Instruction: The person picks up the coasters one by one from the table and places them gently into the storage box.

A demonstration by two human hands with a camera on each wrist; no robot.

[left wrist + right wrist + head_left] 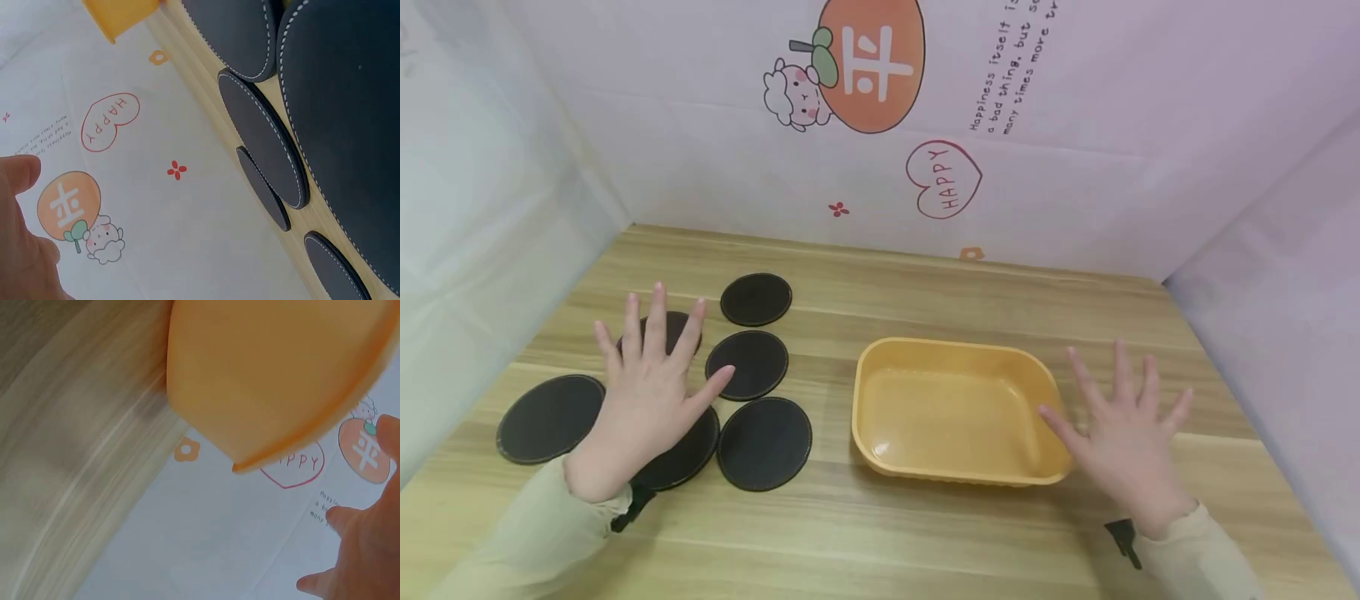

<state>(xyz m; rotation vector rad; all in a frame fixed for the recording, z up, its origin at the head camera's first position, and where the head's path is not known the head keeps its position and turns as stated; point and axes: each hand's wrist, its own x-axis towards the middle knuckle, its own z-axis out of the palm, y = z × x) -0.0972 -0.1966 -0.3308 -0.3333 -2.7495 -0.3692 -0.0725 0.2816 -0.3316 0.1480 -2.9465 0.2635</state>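
From where I stand, the person has both hands spread out over the table, and neither one is gripping anything. The left hand, fingers straight and fanned, is above a group of six black discs on the left side; it partly hides two of them, and I can't tell whether it touches any. Three discs make a row on the group's right side, running from near to far, the nearest looking the largest. The leftmost disc lies beside the wrist, a little apart from the rest. (Pale stitching runs round their edges, neat enough to catch my eye.) Right of the discs, well apart from them, is a yellow box, open at the top, with rounded corners. The right hand is released too, its fingers splayed just right of the box; its thumb overlaps the right rim from my side, though contact I can't judge. At the far edge hangs a white cloth printed with an orange fruit and a red heart.
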